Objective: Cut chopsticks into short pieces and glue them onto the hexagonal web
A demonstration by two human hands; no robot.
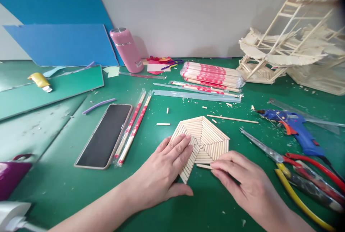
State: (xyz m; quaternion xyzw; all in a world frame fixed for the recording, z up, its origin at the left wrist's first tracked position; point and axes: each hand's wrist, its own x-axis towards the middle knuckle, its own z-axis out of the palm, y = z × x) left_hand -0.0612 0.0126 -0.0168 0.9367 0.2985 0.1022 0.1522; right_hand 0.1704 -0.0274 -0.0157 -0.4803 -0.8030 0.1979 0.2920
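Note:
A many-sided panel of short wooden sticks (212,140), laid in wedges around a centre, lies on the green table. My left hand (169,165) rests flat across its left part, fingers stretched out, covering some of the sticks. Between the thumb and fingers of my right hand (242,178) is a short wooden stick (203,166). That stick lies along the panel's near edge, just below it; its right end is hidden by my fingertips. Whether it touches the panel I cannot tell.
Right of my hands lie pliers (272,153) and a blue glue gun (293,120). A phone (105,135) and wrapped chopsticks (134,131) are at left. Behind stand a pink bottle (128,50), a chopstick bundle (211,74) and a stick-built model (280,45). Stick offcuts are scattered about.

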